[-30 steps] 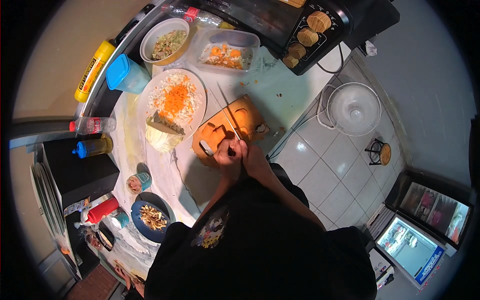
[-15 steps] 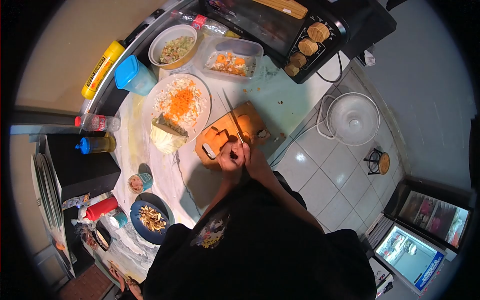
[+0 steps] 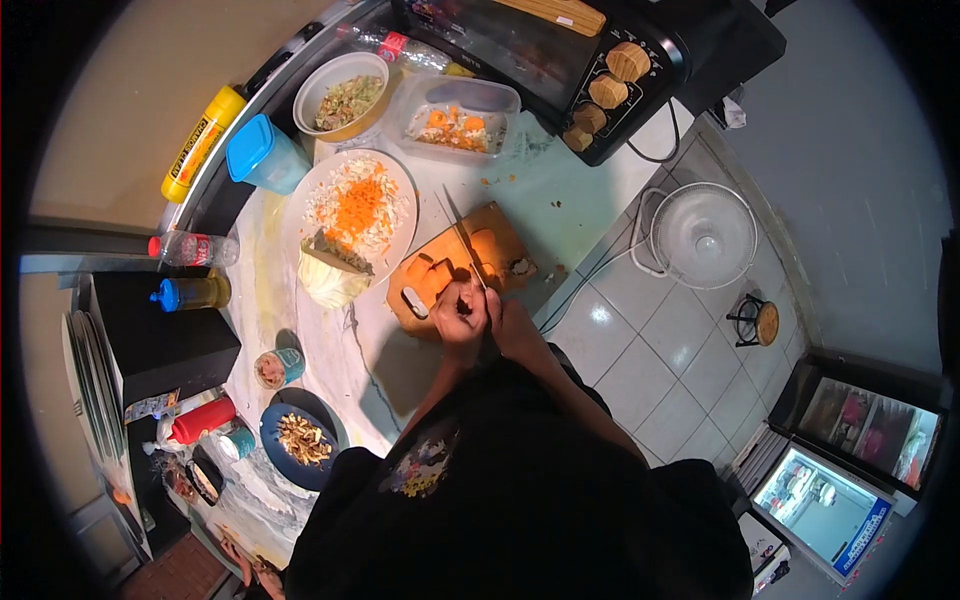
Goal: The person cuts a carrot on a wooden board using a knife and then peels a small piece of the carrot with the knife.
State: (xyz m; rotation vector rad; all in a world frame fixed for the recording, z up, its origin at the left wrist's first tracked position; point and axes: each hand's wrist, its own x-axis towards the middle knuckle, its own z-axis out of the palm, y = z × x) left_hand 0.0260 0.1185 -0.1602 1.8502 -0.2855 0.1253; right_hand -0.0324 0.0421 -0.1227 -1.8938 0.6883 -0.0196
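Observation:
My right hand (image 3: 500, 310) is closed around the handle of a knife (image 3: 463, 232), whose long blade points away from me over a wooden cutting board (image 3: 408, 318). Close beside it, my left hand (image 3: 457, 312) is curled at the board's near edge; whatever its fingers hold is hidden. Orange carrot pieces (image 3: 430, 277) lie on the board just beyond my left hand, and a larger carrot chunk (image 3: 484, 245) sits on the blade's right side. A plate (image 3: 405, 225) of chopped white vegetable and diced carrot (image 3: 362, 205) stands to the left, with a cut cabbage (image 3: 335, 275) on its near rim.
Behind the board are a plastic tub (image 3: 510, 100) with scraps and a bowl (image 3: 300, 95) of chopped food. A black toaster oven (image 3: 530, 60) stands at the back. Left are bottles, a jar (image 3: 280, 367) and a dark plate (image 3: 275, 450). Another person's hands (image 3: 255, 570) show lower left.
The view has shifted slightly. My hands stay together at the board's near edge, and the knife has barely moved.

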